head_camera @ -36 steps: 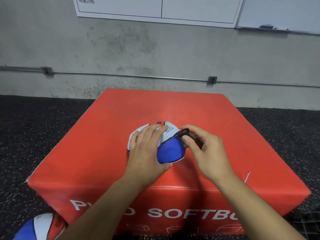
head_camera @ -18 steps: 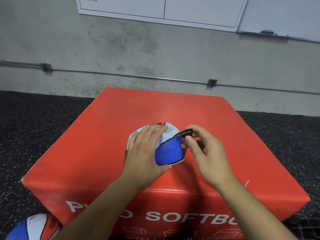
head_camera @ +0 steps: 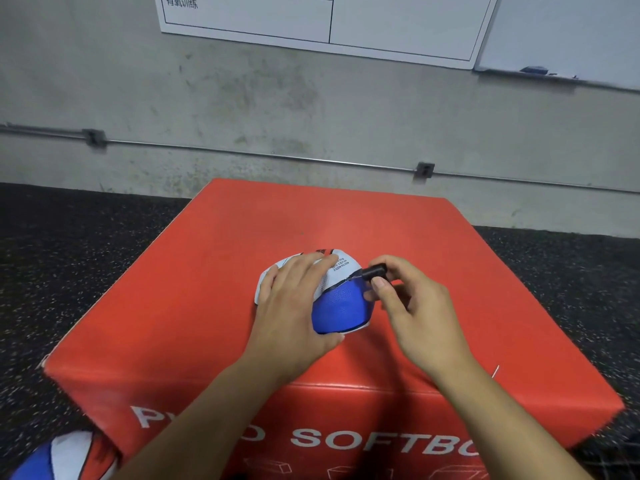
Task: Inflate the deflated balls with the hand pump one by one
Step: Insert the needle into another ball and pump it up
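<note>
Ball: a deflated blue-and-white ball (head_camera: 341, 306) sits crumpled on top of the red box (head_camera: 207, 299), about the middle of its top.
Left hand: the left hand (head_camera: 294, 303) lies flat over the ball's left side, fingers spread and straight, pressing it down.
Right hand: the right hand (head_camera: 412, 306) pinches a small black pump nozzle (head_camera: 374, 271) between thumb and forefinger, its tip at the seam on the ball's far right edge.
Box: printed white letters run along its near face.
Floor: a second ball (head_camera: 62, 459), red, white and blue, lies at the near left corner on dark speckled floor (head_camera: 69, 258).
Wall: grey concrete with a whiteboard (head_camera: 311, 22) above.
</note>
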Demonstrator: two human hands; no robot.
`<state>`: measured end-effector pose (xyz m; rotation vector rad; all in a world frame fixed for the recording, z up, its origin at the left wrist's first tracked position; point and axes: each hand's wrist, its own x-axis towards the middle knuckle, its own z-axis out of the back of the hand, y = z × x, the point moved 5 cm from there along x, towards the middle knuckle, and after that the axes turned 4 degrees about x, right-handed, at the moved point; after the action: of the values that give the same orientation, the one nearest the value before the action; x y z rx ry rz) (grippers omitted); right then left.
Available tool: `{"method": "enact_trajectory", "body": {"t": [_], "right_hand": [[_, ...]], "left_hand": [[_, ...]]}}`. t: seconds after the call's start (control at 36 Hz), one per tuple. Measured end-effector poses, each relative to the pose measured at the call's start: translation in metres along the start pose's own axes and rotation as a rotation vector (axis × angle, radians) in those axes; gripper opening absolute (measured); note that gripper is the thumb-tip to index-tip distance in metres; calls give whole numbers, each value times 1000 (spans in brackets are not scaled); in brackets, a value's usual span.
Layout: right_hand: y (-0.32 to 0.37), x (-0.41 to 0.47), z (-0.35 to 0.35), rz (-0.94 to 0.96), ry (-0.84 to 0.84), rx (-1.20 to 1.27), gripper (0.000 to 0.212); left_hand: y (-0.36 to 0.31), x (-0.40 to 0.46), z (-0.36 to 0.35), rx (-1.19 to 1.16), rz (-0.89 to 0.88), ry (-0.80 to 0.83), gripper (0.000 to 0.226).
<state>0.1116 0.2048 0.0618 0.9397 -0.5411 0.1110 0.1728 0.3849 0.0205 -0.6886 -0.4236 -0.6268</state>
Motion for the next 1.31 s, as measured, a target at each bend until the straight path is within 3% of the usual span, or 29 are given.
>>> {"method": "enact_trajectory", "body": {"t": [1.31], "right_hand": [[0,9,-14,42,47,-304,19]], "left_hand": [[0,-1,-10,57,-29,-24,97]]}}
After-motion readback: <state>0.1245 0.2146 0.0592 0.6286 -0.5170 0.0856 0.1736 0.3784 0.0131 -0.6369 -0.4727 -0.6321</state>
